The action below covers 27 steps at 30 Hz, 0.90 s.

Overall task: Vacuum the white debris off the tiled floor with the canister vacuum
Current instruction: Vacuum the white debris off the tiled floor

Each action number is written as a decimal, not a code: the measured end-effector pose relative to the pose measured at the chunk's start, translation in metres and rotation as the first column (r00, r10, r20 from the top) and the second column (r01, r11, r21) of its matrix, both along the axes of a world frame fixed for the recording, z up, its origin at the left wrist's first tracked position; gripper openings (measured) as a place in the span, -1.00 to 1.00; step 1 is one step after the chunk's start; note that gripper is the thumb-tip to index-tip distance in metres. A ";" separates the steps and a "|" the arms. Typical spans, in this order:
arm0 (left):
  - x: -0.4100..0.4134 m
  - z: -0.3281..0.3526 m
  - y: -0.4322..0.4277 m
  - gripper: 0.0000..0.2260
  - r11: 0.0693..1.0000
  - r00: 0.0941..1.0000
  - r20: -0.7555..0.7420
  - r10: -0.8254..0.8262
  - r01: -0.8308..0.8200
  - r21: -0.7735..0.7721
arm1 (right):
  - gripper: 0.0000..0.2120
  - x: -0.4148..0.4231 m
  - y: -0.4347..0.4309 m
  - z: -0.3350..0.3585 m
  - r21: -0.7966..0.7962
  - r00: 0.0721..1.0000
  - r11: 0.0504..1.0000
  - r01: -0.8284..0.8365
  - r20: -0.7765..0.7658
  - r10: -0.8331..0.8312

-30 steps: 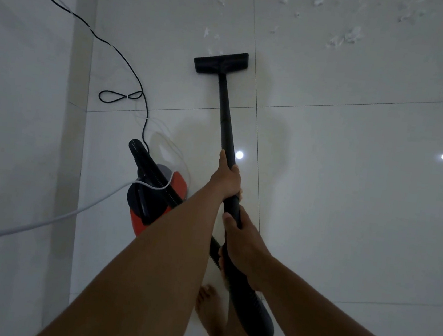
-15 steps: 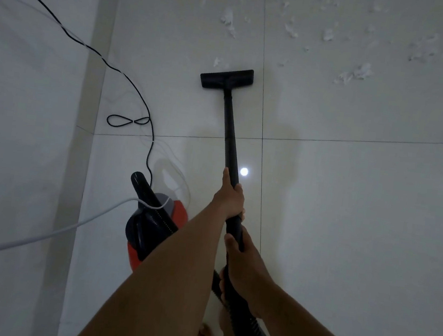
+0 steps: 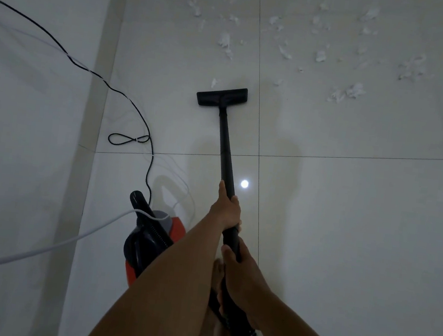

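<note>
floor (image 3: pixel 345 239): we see pale glossy tiles.
debris (image 3: pixel 346 92): white scraps litter the floor's far edge, beyond the nozzle.
vacuum (image 3: pixel 149 242): our red-and-black canister sits by the left wall.
wand (image 3: pixel 226 151): ends in a nozzle (image 3: pixel 221 96) flat on the floor.
left hand (image 3: pixel 226 210): fingers wrapped around the wand.
right hand (image 3: pixel 240 276): clasping it lower down.

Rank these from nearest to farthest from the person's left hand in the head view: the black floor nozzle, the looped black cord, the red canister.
From the left hand:
1. Red canister, just left, beside the forearm.
2. Looped black cord, farther left, near the wall.
3. Black floor nozzle, ahead at the wand's end.
</note>
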State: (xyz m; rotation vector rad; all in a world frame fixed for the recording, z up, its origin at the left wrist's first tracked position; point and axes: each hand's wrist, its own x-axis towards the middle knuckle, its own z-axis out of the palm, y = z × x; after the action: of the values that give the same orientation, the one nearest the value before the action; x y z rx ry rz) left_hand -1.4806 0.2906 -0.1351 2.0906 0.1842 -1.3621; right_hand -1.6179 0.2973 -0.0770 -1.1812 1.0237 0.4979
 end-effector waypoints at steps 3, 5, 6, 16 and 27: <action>0.002 0.012 -0.003 -0.40 1.000 1.000 -0.001 -0.006 0.006 -0.001 | -0.59 0.005 -0.003 0.001 -0.024 1.000 0.999 -0.026 -0.005 0.026; 0.005 0.018 -0.006 -0.41 1.000 0.999 0.020 -0.028 0.028 -0.013 | -0.55 0.009 -0.006 0.002 -0.031 0.999 0.999 -0.042 -0.020 0.042; 0.007 0.020 -0.007 -0.42 0.999 0.999 0.027 -0.030 0.031 -0.021 | -0.54 0.011 -0.008 0.002 -0.042 0.999 0.998 -0.049 -0.023 0.048; 0.040 0.001 -0.012 -0.42 1.000 0.999 0.031 -0.014 0.014 -0.007 | -0.55 0.040 -0.011 -0.025 -0.144 0.992 0.982 -0.119 0.030 0.125; 0.101 -0.005 -0.033 -0.43 1.000 0.999 0.039 0.007 -0.007 0.021 | -0.52 0.095 -0.032 -0.037 -0.144 0.990 0.981 -0.134 0.024 0.139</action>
State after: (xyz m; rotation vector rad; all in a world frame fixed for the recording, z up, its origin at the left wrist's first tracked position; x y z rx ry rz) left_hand -1.3796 0.2579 -0.1397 2.1299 0.1900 -1.3196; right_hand -1.5230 0.2654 -0.1136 -1.3889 0.9656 0.5178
